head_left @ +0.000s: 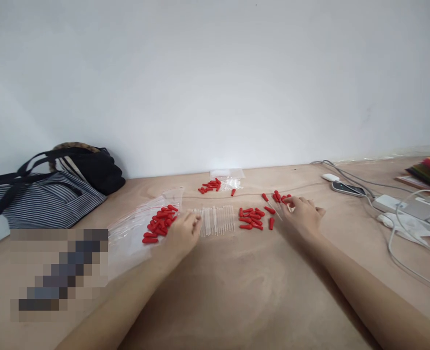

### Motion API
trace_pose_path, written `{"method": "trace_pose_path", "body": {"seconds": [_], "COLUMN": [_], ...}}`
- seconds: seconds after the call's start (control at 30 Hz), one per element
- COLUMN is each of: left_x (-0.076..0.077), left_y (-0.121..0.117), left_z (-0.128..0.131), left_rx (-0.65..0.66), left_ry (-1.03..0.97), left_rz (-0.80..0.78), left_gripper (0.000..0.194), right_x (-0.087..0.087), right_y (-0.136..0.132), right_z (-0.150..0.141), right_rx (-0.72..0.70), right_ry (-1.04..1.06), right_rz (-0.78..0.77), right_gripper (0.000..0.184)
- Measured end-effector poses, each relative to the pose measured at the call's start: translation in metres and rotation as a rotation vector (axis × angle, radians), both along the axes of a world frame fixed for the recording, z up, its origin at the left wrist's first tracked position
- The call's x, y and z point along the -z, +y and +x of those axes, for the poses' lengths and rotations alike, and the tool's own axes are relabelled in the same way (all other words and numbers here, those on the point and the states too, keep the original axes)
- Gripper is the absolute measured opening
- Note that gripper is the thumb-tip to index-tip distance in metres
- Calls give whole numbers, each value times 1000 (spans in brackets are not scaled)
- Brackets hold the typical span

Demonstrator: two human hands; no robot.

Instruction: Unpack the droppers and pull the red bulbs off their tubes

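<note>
My left hand [183, 228] is closed, its fingertips pressed together at the left end of a row of thin clear tubes [218, 221]; whatever lies in them is too small to make out. Beside that hand, red rubber bulbs [160, 221] are heaped on a clear plastic bag [130, 233]. Another cluster of red bulbs [251, 218] lies right of the tubes. My right hand [304, 214] reaches over a group of droppers [277, 196], clear tubes with red bulbs on them. Thumb and forefinger meet at one dropper's bulb, partly hidden by the fingers.
Farther back lie more red bulbs [211, 185] and a small clear bag [229, 180] near the wall. At left are a striped bag [54, 199] and a blurred-out patch. A phone-like device [348, 188], a power strip [411, 214] and cables occupy the right.
</note>
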State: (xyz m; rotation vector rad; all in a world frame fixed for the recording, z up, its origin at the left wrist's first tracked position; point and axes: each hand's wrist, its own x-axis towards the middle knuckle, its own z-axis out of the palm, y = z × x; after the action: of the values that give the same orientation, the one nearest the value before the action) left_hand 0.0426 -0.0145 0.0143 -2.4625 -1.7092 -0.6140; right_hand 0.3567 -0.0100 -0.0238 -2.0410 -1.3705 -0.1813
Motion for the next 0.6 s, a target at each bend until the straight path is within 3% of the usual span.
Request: {"method": "trace_pose_path", "body": {"seconds": [0.07, 0.17, 0.47, 0.6], "left_x": [15, 34, 35, 36], "left_y": [-20, -40, -39, -40], "left_z": [7, 16, 18, 18], "left_rx": [290, 463, 484, 476], "left_ry": [-119, -175, -197, -199], "left_rz": [99, 72, -56, -71], "left_gripper": [16, 17, 16, 15], "right_x": [-4, -8, -25, -27], "right_y": [2, 5, 19, 22], "right_z": [9, 9, -6, -2], "right_rx": [49, 30, -51, -70], "right_ry": [65, 70, 1, -2], "right_rz": [-122, -246, -636, -692], "right_gripper": [33, 32, 28, 22]}}
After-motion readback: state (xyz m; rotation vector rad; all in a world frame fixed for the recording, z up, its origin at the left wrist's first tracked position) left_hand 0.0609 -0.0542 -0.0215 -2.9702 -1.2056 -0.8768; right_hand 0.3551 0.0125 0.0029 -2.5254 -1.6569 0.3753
